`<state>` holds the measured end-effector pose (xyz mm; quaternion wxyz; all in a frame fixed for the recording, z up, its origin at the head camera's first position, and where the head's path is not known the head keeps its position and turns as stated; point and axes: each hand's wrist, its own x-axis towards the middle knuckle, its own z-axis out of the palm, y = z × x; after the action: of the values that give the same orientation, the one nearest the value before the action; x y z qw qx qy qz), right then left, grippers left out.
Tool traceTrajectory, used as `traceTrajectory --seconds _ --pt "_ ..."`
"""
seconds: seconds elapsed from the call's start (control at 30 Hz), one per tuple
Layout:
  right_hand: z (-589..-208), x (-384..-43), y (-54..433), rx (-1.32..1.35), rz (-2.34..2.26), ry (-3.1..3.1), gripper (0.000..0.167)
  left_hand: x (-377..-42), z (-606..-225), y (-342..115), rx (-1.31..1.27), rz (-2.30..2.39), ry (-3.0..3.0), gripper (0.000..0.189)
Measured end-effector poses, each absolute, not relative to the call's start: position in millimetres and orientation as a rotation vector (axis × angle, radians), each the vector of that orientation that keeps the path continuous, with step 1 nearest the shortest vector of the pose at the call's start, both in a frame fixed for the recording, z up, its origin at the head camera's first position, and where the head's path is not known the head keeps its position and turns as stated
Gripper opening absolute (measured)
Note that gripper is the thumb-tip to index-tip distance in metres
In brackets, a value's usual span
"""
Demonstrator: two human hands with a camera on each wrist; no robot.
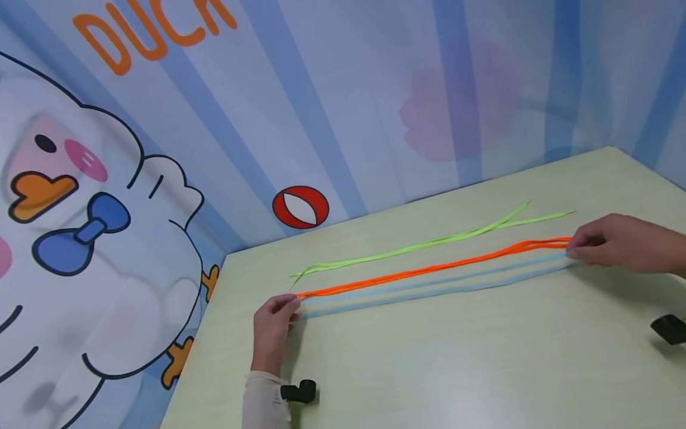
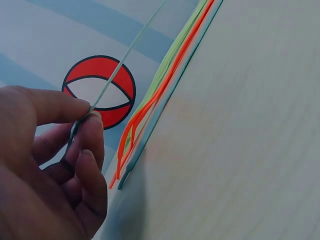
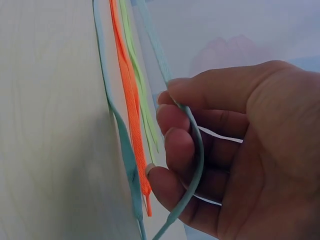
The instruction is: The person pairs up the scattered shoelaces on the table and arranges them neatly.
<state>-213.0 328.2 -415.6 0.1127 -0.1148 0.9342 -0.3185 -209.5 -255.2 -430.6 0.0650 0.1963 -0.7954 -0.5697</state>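
Note:
Between both hands stretches a light blue shoelace [image 2: 131, 46], raised over the table. My left hand [image 1: 272, 330] pinches it near one end between thumb and index finger. At the other side my right hand [image 1: 616, 243] pinches it too, and its tail drops across the curled fingers in the right wrist view. A second light blue shoelace [image 3: 103, 70] lies on the table below. Beside that one run orange shoelaces [image 1: 407, 274], doubled side by side, their right ends overlapped by the right hand in the head view. Farther back lie lime green shoelaces [image 1: 396, 253], their right tips spread apart.
The pale wooden table [image 1: 429, 363] ends at a wall cloth [image 1: 364, 107] printed with stripes, a duck and a red ball [image 1: 301, 207]. A black wrist-camera part [image 1: 300, 391] sticks out beside the left sleeve [image 1: 265, 399], another [image 1: 670, 329] below the right forearm.

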Motion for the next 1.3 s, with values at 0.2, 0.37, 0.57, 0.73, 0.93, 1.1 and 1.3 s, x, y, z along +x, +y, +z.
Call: traceTrajectory --seconds 0.2,0.37,0.57,0.73,0.93,1.1,1.3 --pt "-420 -215 329 -0.395 -0.863 2.798 0.008 -209 -431 -258 0.649 -1.672 -2.434 0.022" --pt "-424 -217 328 -0.41 -0.838 2.812 0.007 -208 -432 -259 0.64 -1.633 -2.452 0.019" --pt "-427 -218 324 -0.413 -0.807 2.816 0.005 -207 -436 -262 0.638 -1.576 -2.469 0.018" --pt "-429 -217 324 -0.418 -0.782 2.83 0.005 -208 -438 -263 0.675 -1.546 -2.474 0.017" --pt "-430 -217 325 -0.425 -0.759 2.824 0.005 -209 -438 -263 0.683 -1.543 -2.483 0.018" --pt "-430 -216 324 -0.442 -0.749 2.833 0.005 -208 -437 -264 0.685 -1.536 -2.496 0.019" --pt "-431 -218 322 -0.45 -0.728 2.844 0.007 -208 -439 -263 0.649 -1.511 -2.492 0.018"
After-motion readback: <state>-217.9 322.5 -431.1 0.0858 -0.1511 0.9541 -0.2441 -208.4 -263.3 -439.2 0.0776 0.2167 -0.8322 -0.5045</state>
